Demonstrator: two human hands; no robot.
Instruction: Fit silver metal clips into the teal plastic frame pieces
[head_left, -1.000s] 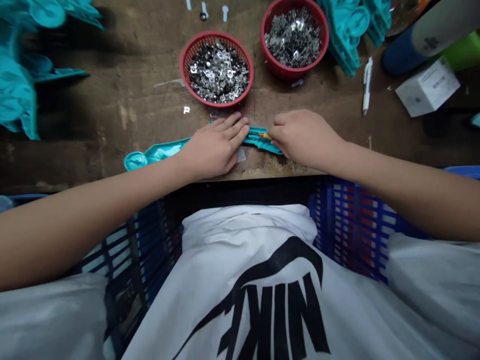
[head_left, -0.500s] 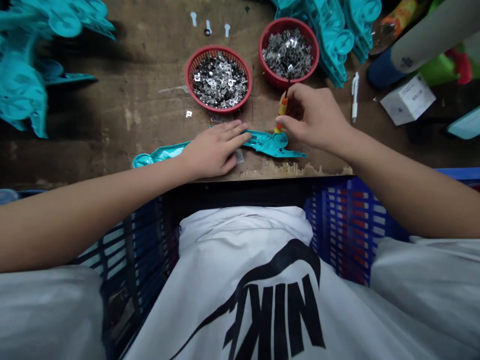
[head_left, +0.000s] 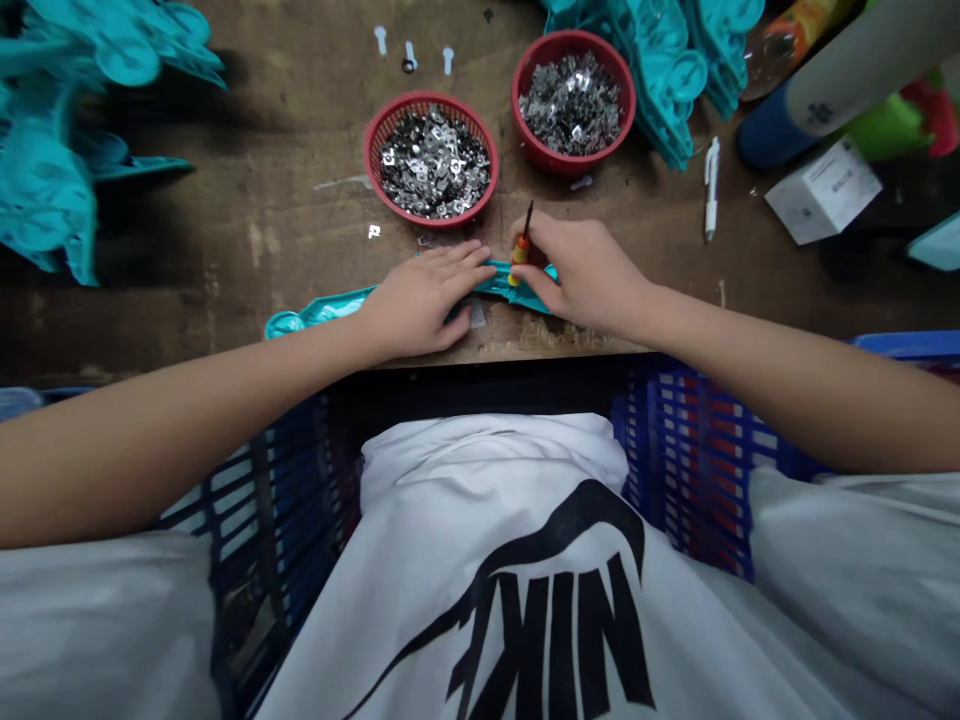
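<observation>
A long teal plastic part (head_left: 330, 306) lies along the table's front edge. My left hand (head_left: 426, 302) rests flat over its middle, fingers stretched out, covering much of it. My right hand (head_left: 581, 268) grips a small screwdriver (head_left: 519, 258) with a yellow and orange handle. The dark shaft points up and away from me, and the handle's yellow end is down at the teal part. My right hand hides the part's right end. A scrap of clear film (head_left: 478, 314) sits beside my left thumb.
Beyond my hands stand two red baskets, one with flat metal clips (head_left: 433, 98) and one with small metal pieces (head_left: 574, 38). Teal parts are piled at the left (head_left: 45, 170) and back right (head_left: 660, 80). A white pen (head_left: 711, 190) and a white box (head_left: 825, 192) lie right.
My right hand lifted off the part to the right, tipping the screwdriver shaft upward, then came back left over the part with the handle end down. My left hand stayed on the part.
</observation>
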